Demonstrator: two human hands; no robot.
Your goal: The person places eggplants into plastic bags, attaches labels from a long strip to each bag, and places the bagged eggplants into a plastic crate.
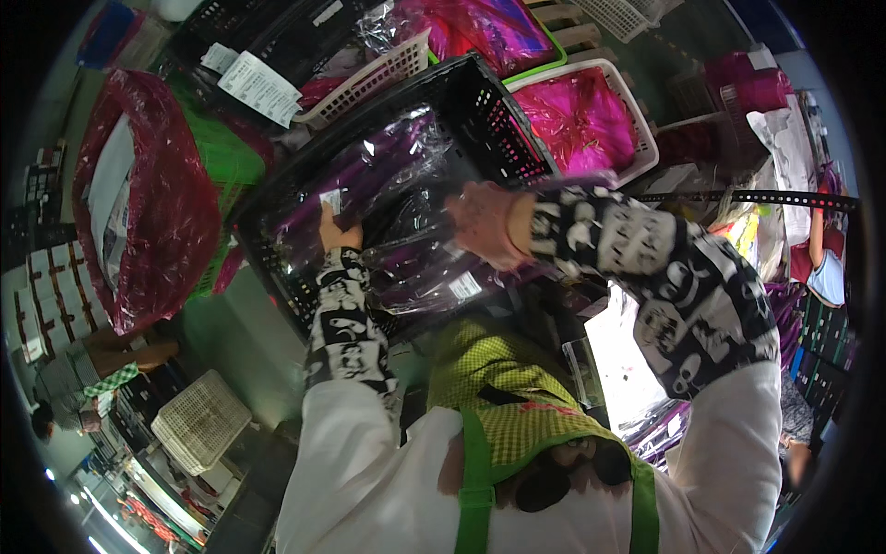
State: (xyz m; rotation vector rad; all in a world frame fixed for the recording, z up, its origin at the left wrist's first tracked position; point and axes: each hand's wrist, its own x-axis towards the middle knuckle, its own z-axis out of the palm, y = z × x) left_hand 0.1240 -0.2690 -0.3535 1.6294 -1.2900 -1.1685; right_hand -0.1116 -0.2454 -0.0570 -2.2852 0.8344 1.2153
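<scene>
Several purple items in clear plastic bags lie in a large black perforated crate (503, 125) in front of me. On the crate's left side, my left hand (340, 231) is closed on the edge of a bagged purple item (369, 180), its thumb beside a small white label (330, 199). My right hand (487, 224) is over the crate's right part, above another bagged purple item (420, 282) with a white label. Motion smears its fingers, so their grip cannot be made out. Patterned black-and-white sleeves cover both forearms.
Left of the crate stands a green basket (235, 152) with a dark red plastic bag (171, 203). Beyond it are a white basket (646, 148) of pink bagged goods and a black crate with paper sheets (258, 88). A beige basket (201, 422) sits lower left.
</scene>
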